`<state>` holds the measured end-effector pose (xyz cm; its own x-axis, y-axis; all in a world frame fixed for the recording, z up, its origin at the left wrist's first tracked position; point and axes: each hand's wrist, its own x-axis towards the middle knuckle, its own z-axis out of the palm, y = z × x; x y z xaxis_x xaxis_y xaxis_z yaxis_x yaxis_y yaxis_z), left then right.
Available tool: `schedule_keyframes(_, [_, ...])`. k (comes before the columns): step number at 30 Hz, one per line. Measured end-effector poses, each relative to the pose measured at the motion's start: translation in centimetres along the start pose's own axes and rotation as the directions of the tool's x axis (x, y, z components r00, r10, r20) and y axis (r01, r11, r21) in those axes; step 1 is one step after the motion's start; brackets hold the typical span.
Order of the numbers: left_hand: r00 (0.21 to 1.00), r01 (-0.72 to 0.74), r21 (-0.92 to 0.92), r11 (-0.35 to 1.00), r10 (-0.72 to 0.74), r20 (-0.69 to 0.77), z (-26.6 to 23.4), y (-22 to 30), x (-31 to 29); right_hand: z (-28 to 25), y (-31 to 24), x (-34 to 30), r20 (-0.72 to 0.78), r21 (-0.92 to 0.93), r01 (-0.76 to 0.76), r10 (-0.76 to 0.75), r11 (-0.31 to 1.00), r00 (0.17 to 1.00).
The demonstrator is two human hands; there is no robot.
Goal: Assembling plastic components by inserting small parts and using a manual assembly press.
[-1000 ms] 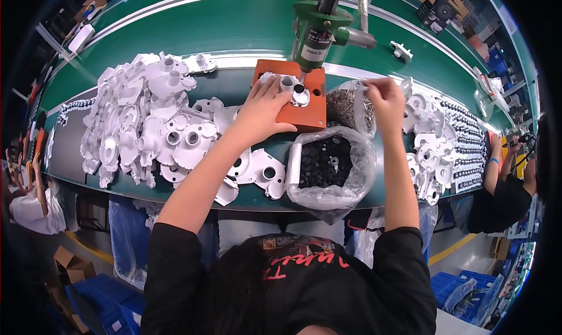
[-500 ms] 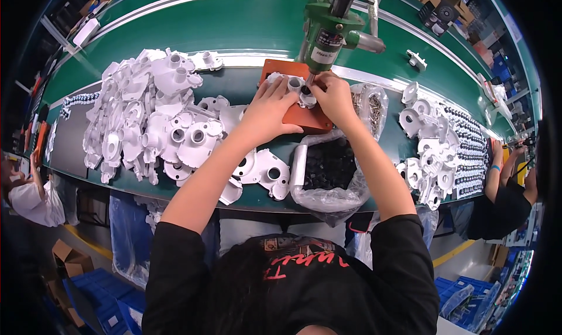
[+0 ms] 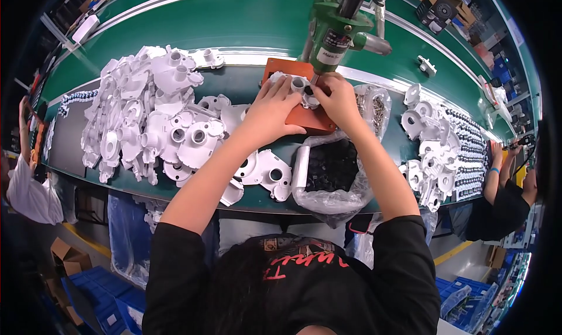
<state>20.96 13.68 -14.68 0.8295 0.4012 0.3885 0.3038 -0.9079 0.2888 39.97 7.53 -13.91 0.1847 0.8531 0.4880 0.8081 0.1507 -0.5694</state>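
A white plastic housing [image 3: 298, 84] with round collars lies on an orange fixture block [image 3: 310, 119] under a green bench press [image 3: 335, 35]. My left hand [image 3: 274, 108] rests on the housing's left side, fingers stretched and thumb apart. Beside the press's metal spindle tip [image 3: 316, 77], my right hand [image 3: 338, 98] is closed, thumb and fingers pinched together at the housing's right collar. A dark part [image 3: 309, 91] shows in that collar. Whatever sits between my right fingertips is too small and covered to make out.
Left of the fixture rises a large heap of white housings [image 3: 137, 95]. Nearer me stands a plastic bag of black pieces [image 3: 331, 165]; a bag of metal screws [image 3: 374, 106] lies to the right. Further right are more white parts [image 3: 430, 142] and rows of small pieces [image 3: 468, 150]. Co-workers sit at both sides.
Both my hands keep nearly the same places on the housing. The whole view has shifted slightly. At the far left, a co-worker's arm has come up.
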Motion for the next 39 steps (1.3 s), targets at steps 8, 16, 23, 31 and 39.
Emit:
schedule_keyframes(8, [1.000, 0.011, -0.006, 1.000, -0.011, -0.003, 0.3, 0.0, 0.0, -0.1, -1.3, -1.8, 0.003, -0.144, 0.206, -0.208, 0.968, 0.978])
schedule_keyframes(16, [1.000, 0.003, 0.017, 1.000, -0.003, 0.008, 0.2, 0.0, -0.1, -0.7, -2.4, -2.6, 0.068, -0.216, 0.164, -0.153, 0.962, 0.986])
schedule_keyframes(23, [0.999, 0.011, 0.019, 1.000, -0.011, 0.034, 0.2, -0.1, 0.0, -0.4, -2.5, -2.7, 0.066, -0.253, 0.170, -0.158, 0.952, 0.985])
schedule_keyframes(31, [0.999, 0.011, 0.015, 1.000, -0.011, 0.034, 0.2, 0.1, 0.0, -0.2, -2.2, -3.1, 0.086, -0.333, 0.182, -0.163, 0.925, 0.983])
schedule_keyframes(39, [1.000, 0.006, 0.000, 1.000, -0.006, 0.018, 0.2, -0.1, -0.2, -4.5, -3.0, -4.7, 0.012, -0.297, 0.173, -0.178, 0.939, 0.984])
